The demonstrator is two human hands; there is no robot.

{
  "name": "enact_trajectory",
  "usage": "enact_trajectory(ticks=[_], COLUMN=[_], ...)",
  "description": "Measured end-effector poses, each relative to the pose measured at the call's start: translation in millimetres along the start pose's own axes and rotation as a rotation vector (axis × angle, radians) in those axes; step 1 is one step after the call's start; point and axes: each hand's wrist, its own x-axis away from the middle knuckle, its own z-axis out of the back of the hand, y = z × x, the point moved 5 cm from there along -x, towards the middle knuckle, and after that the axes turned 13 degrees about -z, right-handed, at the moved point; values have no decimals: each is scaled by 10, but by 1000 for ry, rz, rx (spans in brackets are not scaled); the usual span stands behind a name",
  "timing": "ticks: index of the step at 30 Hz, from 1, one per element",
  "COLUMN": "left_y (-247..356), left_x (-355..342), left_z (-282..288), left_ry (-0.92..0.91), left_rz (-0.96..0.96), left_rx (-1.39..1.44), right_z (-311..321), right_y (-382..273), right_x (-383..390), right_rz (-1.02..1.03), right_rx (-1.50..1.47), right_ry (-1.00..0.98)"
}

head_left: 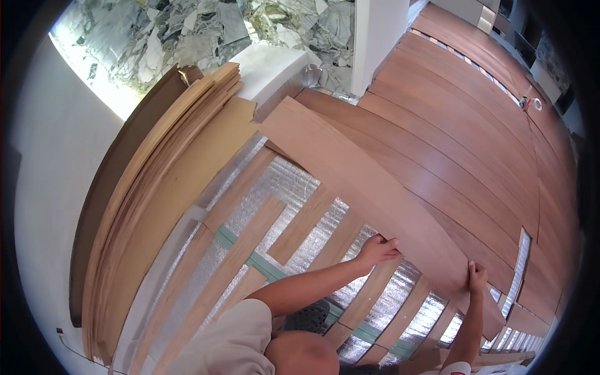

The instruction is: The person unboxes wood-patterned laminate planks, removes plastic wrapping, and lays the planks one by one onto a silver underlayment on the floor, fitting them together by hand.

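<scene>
A long reddish-brown floorboard (369,181) lies at a slant across the middle, over the edge of the laid boards. My left hand (378,251) is closed on its near long edge, thumb and fingers gripping the rim. Farther right, my right hand (477,277) grips the board close to its right end, its fingers partly hidden. Beneath the board run pale wooden strips (303,225) with silver foil sheeting (275,181) between them. Rows of laid floorboards (437,134) stretch away beyond it.
On the left, a stack of long boards (150,169) and cardboard (212,150) stands beside a white wall (50,187). Marbled stone (156,44) is at the back, near a white post (372,44). A small tool with a cable (526,102) lies far right. My bent knee (303,353) is below.
</scene>
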Motion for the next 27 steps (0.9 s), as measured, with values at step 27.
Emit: enact_trajectory(ticks=[27], left_y=[-310], left_x=[266], left_z=[2061], left_ry=[372], left_rz=[239], left_rx=[-317], right_z=[-1740], right_y=[-878], right_x=[29], right_rz=[95], right_rx=[34], right_ry=[-315])
